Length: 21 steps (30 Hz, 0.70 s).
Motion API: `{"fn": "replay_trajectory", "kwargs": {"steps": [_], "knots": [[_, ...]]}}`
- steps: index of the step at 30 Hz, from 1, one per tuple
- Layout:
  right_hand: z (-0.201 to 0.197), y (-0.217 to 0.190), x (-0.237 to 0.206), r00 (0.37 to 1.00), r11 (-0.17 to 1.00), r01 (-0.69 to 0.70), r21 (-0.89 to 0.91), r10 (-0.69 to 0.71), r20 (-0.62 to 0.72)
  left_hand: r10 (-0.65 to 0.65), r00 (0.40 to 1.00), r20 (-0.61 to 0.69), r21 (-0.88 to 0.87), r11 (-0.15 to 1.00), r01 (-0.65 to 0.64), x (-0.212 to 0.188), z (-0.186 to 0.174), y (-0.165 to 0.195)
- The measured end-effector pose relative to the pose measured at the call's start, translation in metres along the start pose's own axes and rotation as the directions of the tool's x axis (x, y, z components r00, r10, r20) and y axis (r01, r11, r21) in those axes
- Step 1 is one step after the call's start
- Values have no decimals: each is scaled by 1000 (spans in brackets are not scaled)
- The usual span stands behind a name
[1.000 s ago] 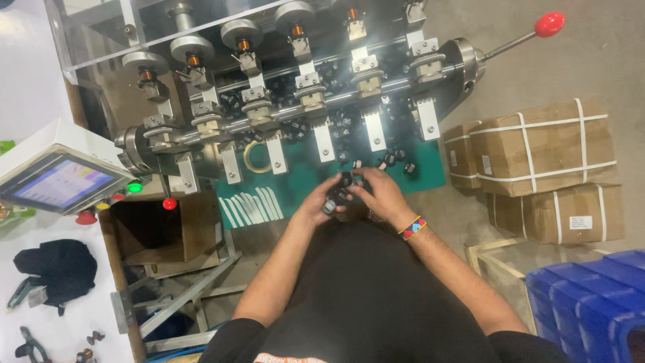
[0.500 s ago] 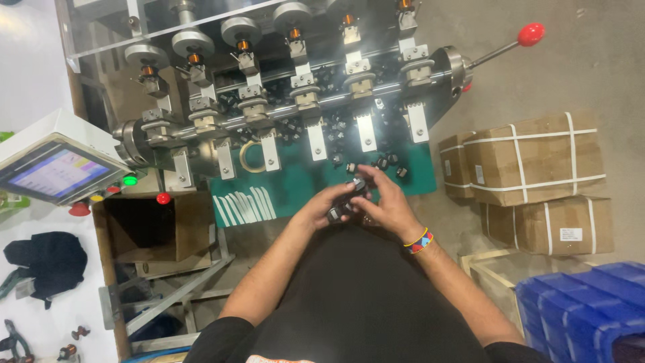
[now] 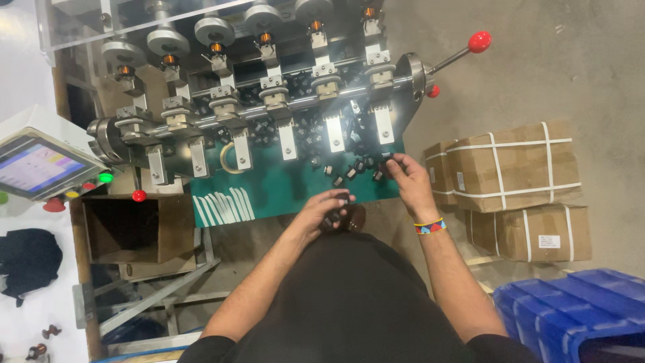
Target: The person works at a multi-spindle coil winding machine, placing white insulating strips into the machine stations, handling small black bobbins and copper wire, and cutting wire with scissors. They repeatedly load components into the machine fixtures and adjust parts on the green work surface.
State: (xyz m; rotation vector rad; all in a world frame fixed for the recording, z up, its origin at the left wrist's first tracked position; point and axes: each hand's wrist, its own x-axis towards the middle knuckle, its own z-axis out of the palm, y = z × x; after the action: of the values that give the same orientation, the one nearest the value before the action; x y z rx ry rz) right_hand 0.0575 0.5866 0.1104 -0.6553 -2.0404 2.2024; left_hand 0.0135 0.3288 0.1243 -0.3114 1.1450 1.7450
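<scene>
Left hand [image 3: 327, 210] sits at the near edge of the green table mat [image 3: 282, 191], fingers curled around a few small black plastic parts [image 3: 334, 219]; exact count in the grip cannot be told. Right hand [image 3: 408, 176] is further out over the mat's right end, fingertips pinched narrow on one small black part [image 3: 388, 158]. It wears one multicoloured beaded wristband [image 3: 430, 226]. Between the two hands, roughly eight loose black parts [image 3: 355, 170] lie scattered on the mat; more sit under the machine, too cluttered to count.

Grey metal winding machine [image 3: 269, 94] spans the table's back: five copper-wound spindles visible, six flat metal tabs hanging in a row. One lever with a red ball knob [image 3: 478, 42] sticks out right. One row of white strips [image 3: 224, 207] lies at the mat's left corner.

Left: one touchscreen control panel [image 3: 37, 165], one open brown box [image 3: 131, 232]. Right, on the floor: three strapped cardboard cartons [image 3: 514, 168], blue plastic crates [image 3: 571, 312].
</scene>
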Motion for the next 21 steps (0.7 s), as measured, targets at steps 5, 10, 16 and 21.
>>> {"fn": "replay_trajectory", "kwargs": {"steps": [5,10,16,21], "knots": [[-2,-1,19,1000,1000,-15,-3,15,1,157,980,-124,129,982,-141,-8,-7,-14],[11,15,20,999,993,-1,118,6,-45,477,852,-216,358,850,-386,-6,-4,-20],[22,32,23,989,983,23,184,4,-147,624,778,-78,463,714,-526,9,15,-18],[25,24,25,983,977,-31,210,68,-172,614,788,-36,464,709,-531,11,27,-21]]}}
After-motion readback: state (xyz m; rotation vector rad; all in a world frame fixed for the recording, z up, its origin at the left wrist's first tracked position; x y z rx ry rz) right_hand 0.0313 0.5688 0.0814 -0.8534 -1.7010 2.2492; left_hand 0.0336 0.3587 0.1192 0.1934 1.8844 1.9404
